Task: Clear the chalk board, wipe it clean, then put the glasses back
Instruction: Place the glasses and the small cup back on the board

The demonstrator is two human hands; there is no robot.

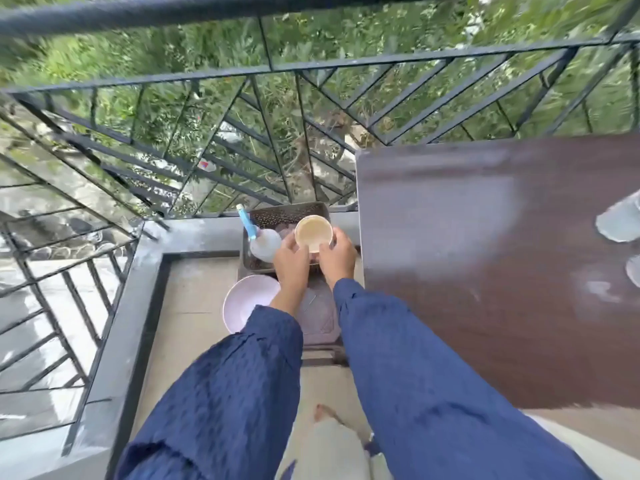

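Note:
A dark brown board (485, 265) fills the right side, with pale chalky smears on it. Two clear glasses (620, 220) sit at its right edge, partly cut off by the frame. To the board's left, low down, my left hand (292, 265) and my right hand (337, 259) together hold a cream-coloured cup (313, 233) above a dark perforated basket (291, 216). Both hands curl round the cup's sides. In the basket lies a spray bottle (263, 242) with a blue nozzle.
A pale pink bowl (244, 301) and a pinkish tray (318, 315) sit on the floor beneath my arms. A black metal railing (242, 140) borders the balcony, with greenery beyond. My bare foot (323, 412) shows on the tiled floor.

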